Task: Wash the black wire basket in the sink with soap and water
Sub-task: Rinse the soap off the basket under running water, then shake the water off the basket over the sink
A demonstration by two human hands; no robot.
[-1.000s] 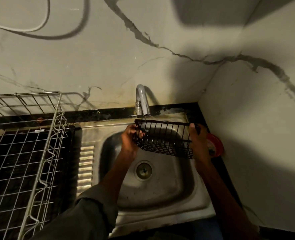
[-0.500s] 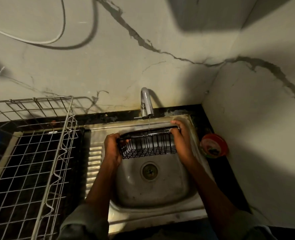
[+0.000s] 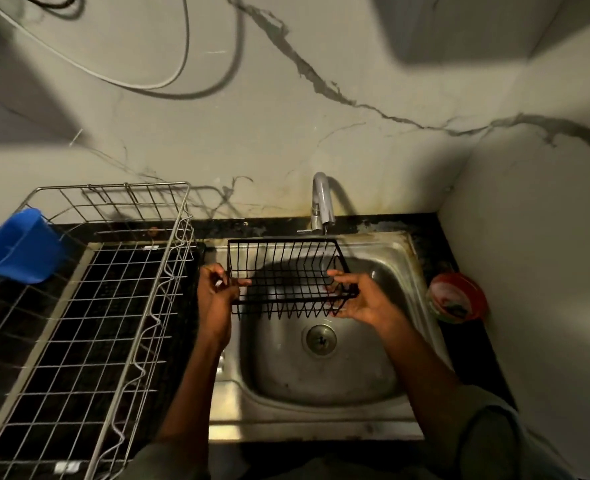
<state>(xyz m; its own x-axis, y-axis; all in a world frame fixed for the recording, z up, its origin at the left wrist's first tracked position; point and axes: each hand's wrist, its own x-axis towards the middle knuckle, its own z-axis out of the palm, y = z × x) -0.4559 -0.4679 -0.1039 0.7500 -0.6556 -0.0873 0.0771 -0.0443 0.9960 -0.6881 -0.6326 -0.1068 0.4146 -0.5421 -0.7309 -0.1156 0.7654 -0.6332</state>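
The black wire basket (image 3: 286, 271) hangs over the steel sink (image 3: 400, 258), its far right corner under the tap (image 3: 322, 202). A thin stream of water falls from the tap onto that corner. My left hand (image 3: 215, 292) grips the basket's left end at the near rim. My right hand (image 3: 362, 297) holds the right end, fingers hooked around the near rim. The basket's open side is tipped toward me, and nothing lies in it. The drain (image 3: 321, 338) shows below it.
A large silver wire dish rack (image 3: 113, 306) stands on the black counter left of the sink, with a blue plastic cup (image 3: 16, 247) on its far left edge. A red round tub (image 3: 458, 296) sits right of the sink, next to the side wall. Cables hang on the back wall.
The basket has been turned in both hands, so its open side faces me more, and moved left under the running tap. My head has dropped lower and shifted, bringing the blue cup into view.
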